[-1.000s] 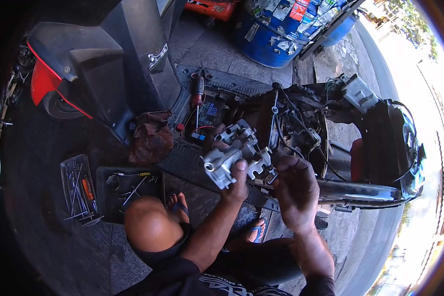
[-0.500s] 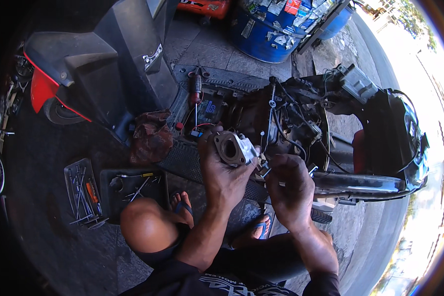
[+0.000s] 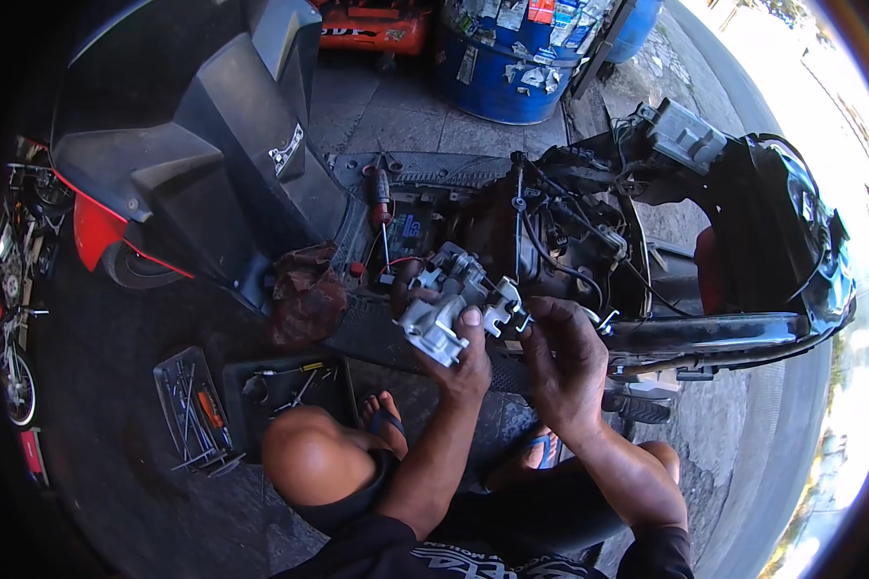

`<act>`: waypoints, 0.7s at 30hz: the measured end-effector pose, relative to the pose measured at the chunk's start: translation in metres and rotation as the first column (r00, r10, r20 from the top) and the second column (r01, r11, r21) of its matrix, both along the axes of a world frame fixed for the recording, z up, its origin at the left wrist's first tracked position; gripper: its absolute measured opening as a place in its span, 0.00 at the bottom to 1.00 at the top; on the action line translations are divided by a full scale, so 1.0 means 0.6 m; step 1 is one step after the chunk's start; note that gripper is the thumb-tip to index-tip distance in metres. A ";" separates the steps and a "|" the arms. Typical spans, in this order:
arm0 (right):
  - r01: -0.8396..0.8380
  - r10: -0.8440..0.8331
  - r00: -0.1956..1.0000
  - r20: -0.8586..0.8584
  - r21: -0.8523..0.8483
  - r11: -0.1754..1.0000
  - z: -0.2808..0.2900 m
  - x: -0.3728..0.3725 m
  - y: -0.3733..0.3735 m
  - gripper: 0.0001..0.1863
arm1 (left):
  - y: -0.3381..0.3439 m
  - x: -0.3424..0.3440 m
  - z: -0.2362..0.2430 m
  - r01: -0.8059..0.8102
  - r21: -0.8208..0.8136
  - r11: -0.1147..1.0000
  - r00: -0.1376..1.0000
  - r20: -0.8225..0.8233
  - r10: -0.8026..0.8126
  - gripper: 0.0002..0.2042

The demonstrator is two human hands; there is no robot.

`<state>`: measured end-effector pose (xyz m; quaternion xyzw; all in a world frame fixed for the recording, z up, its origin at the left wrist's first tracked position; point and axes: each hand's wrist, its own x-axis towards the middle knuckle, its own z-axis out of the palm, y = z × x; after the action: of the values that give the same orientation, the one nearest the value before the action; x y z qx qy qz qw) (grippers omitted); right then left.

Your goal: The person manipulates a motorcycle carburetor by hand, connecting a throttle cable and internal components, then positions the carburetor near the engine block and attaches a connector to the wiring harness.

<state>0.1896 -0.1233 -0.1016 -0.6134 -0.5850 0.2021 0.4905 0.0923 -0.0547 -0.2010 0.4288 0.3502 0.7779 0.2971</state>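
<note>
My left hand [image 3: 462, 374] is closed around a silver cast-metal throttle body [image 3: 436, 318], its thumb pressed against the near face. A notched metal bracket [image 3: 501, 307] sticks out from the part's right side. Close by, my right hand [image 3: 570, 367] pinches a small bent metal wire [image 3: 523, 325] at that bracket; its fingertips partly hide the contact. Both hands are raised over the footboard of a stripped scooter, whose exposed frame and cables [image 3: 560, 241] lie just beyond them.
A screwdriver [image 3: 381, 198] lies across the footboard near a battery [image 3: 410, 229]. A crumpled brown cloth [image 3: 307, 289] sits left of it. Two tool trays, a narrow one [image 3: 189, 405] and a dark one [image 3: 237, 386], rest on the floor. A blue drum [image 3: 497, 77] stands at the back.
My left hand has turned the throttle body, so its dark flange and round bore no longer face up. The right hand stays beside it. The whole view has shifted slightly.
</note>
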 end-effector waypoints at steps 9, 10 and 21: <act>-0.098 0.030 0.866 -0.500 -0.111 0.989 0.010 0.007 -0.007 0.11 | 0.005 0.004 0.002 0.008 0.234 0.972 0.993 -0.116 0.020 0.48; -0.121 0.045 0.846 -0.532 -0.109 0.987 0.009 0.015 -0.008 0.10 | 0.002 0.003 0.008 0.015 0.227 0.974 0.991 -0.133 0.016 0.49; -0.115 0.102 0.973 -0.207 -0.051 0.992 0.010 0.016 0.002 0.14 | 0.007 -0.052 0.024 0.203 -0.325 0.924 0.971 0.189 -0.147 0.29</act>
<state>0.1993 -0.1224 -0.0957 -0.5718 -0.5577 0.3084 0.5166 0.0610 -0.0505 -0.1864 0.3360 0.4150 0.7078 0.4625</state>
